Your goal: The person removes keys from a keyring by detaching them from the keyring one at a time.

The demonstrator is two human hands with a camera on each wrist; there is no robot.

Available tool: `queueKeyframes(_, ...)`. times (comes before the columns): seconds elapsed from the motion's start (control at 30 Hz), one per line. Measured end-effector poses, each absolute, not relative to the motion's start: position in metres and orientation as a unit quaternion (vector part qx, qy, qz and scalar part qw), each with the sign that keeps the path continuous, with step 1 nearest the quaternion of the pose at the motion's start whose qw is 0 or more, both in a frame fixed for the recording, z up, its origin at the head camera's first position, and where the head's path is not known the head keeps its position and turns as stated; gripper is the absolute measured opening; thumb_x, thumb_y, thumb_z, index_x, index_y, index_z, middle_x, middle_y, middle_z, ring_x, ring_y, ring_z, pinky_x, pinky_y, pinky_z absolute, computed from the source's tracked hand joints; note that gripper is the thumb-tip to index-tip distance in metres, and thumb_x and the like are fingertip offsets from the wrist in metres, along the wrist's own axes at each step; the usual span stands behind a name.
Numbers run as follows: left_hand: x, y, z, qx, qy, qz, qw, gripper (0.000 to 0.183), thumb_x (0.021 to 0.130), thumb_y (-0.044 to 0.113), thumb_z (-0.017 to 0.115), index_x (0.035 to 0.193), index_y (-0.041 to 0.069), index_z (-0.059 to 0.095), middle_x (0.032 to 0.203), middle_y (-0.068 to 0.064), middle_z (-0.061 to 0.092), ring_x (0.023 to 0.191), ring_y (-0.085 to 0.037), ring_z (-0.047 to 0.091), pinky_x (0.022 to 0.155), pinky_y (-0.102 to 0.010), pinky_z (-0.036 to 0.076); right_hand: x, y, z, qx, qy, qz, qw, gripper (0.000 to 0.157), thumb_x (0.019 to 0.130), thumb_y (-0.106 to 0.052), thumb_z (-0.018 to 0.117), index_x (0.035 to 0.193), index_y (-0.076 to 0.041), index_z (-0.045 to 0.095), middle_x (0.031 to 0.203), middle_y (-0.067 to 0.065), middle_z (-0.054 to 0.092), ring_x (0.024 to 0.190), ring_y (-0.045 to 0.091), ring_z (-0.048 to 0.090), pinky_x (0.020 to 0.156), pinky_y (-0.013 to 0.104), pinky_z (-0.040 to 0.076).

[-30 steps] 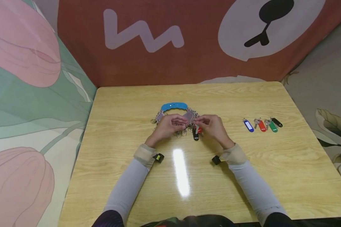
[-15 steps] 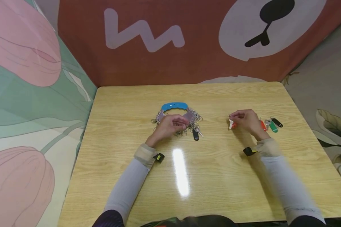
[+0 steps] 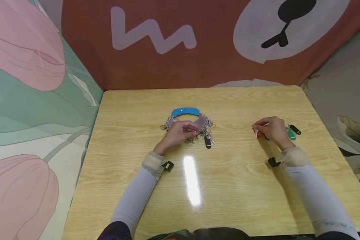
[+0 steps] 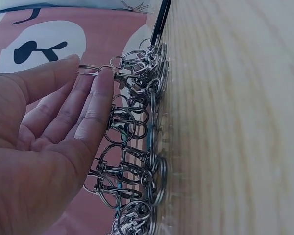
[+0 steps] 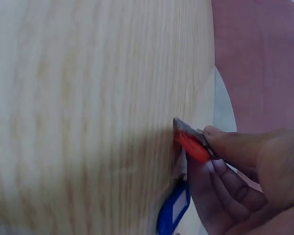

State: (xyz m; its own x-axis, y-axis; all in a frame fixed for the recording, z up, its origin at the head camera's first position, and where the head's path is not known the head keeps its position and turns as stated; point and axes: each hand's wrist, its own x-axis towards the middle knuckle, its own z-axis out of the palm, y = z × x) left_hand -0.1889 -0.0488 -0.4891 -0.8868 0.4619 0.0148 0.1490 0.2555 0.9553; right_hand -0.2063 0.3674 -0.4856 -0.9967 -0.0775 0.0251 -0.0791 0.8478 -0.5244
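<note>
My left hand [image 3: 178,134] is at a key-ring holder with a blue grip [image 3: 186,111] and a pale purple plate [image 3: 200,123]. Many metal clips and rings [image 4: 120,125] hang along its edge. In the left wrist view, thumb and finger pinch a metal split ring [image 4: 88,69]. A black key tag [image 3: 208,142] with a key [image 3: 212,140] lies at the holder's lower right. Off to the right, my right hand [image 3: 273,130] pinches a key [image 3: 256,133] with a red key tag [image 5: 193,148] just above the table. Beneath that hand lies a blue key tag [image 5: 173,211], partly hidden.
A green key tag [image 3: 291,134] and another black key tag [image 3: 295,129] lie right of my right hand. The wooden table [image 3: 225,186] meets a printed brown wall [image 3: 168,71] at its far edge.
My right hand has moved right, away from the holder, carrying the key with the red tag over to the other key tags. The left hand has stayed in place.
</note>
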Motion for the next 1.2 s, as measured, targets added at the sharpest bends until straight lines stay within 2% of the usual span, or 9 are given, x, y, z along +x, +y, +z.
queueKeyframes(0.2,-0.189,-0.049,-0.491,0.196,0.781,0.578,0.134,0.021,0.096,-0.001,0.075,0.117,0.001,0.076,0.115,-0.014,0.078,0.105,-0.025,0.075,0.093,-0.027,0.06,-0.203,0.362,-0.489,0.031,-0.963,0.263,0.039,0.021,0.095,-0.023,0.082,0.098,-0.002,0.082,0.084,0.017,0.079,0.069,0.024,0.069,0.07,0.046,0.053)
queueKeyframes(0.43,-0.188,-0.05,-0.49,0.203,0.782,0.574,0.137,0.022,0.096,-0.002,0.075,0.118,0.0,0.076,0.115,-0.015,0.078,0.105,-0.026,0.075,0.093,-0.029,0.06,-0.201,0.361,-0.495,0.015,-0.965,0.26,0.031,0.024,0.095,-0.027,0.083,0.098,-0.004,0.083,0.087,0.014,0.079,0.08,0.034,0.071,0.067,0.036,0.05)
queueKeyframes(0.67,-0.188,-0.052,-0.487,0.202,0.795,0.555,0.141,0.024,0.095,-0.003,0.075,0.119,0.0,0.075,0.119,-0.015,0.077,0.11,-0.026,0.074,0.095,-0.03,0.06,-0.197,0.354,-0.491,0.026,-0.969,0.245,0.028,0.027,0.095,-0.029,0.082,0.1,-0.003,0.081,0.092,0.02,0.079,0.074,0.034,0.072,0.053,0.033,0.05)
queueKeyframes(0.77,-0.188,-0.053,-0.486,0.202,0.798,0.55,0.142,0.025,0.095,-0.003,0.075,0.12,0.0,0.075,0.12,-0.015,0.077,0.111,-0.027,0.074,0.096,-0.03,0.059,-0.195,0.342,-0.488,0.058,-0.966,0.247,0.047,0.024,0.095,-0.022,0.082,0.099,0.001,0.079,0.091,0.023,0.077,0.071,0.034,0.072,0.053,0.037,0.053)
queueKeyframes(0.87,-0.188,-0.054,-0.485,0.2,0.796,0.553,0.144,0.024,0.096,-0.002,0.074,0.121,-0.001,0.074,0.119,-0.016,0.077,0.109,-0.028,0.074,0.092,-0.031,0.061,-0.192,0.321,-0.487,0.105,-0.96,0.253,0.058,0.021,0.095,-0.016,0.081,0.099,0.004,0.078,0.089,0.023,0.077,0.072,0.034,0.072,0.061,0.046,0.057)
queueKeyframes(1.03,-0.188,-0.054,-0.484,0.195,0.795,0.556,0.141,0.022,0.098,0.001,0.073,0.12,-0.002,0.075,0.116,-0.016,0.078,0.104,-0.027,0.076,0.085,-0.032,0.063,-0.19,0.277,-0.486,0.15,-0.951,0.271,0.013,0.019,0.096,-0.016,0.08,0.103,0.002,0.078,0.09,0.017,0.078,0.079,0.031,0.074,0.072,0.051,0.06)
queueKeyframes(1.2,-0.189,-0.053,-0.484,0.211,0.805,0.539,0.13,0.019,0.099,0.002,0.073,0.118,-0.002,0.076,0.115,-0.016,0.078,0.104,-0.025,0.075,0.094,-0.03,0.06,-0.188,0.238,-0.487,0.173,-0.935,0.304,-0.052,0.022,0.095,-0.017,0.082,0.107,0.0,0.078,0.094,0.012,0.079,0.083,0.027,0.075,0.077,0.046,0.062)
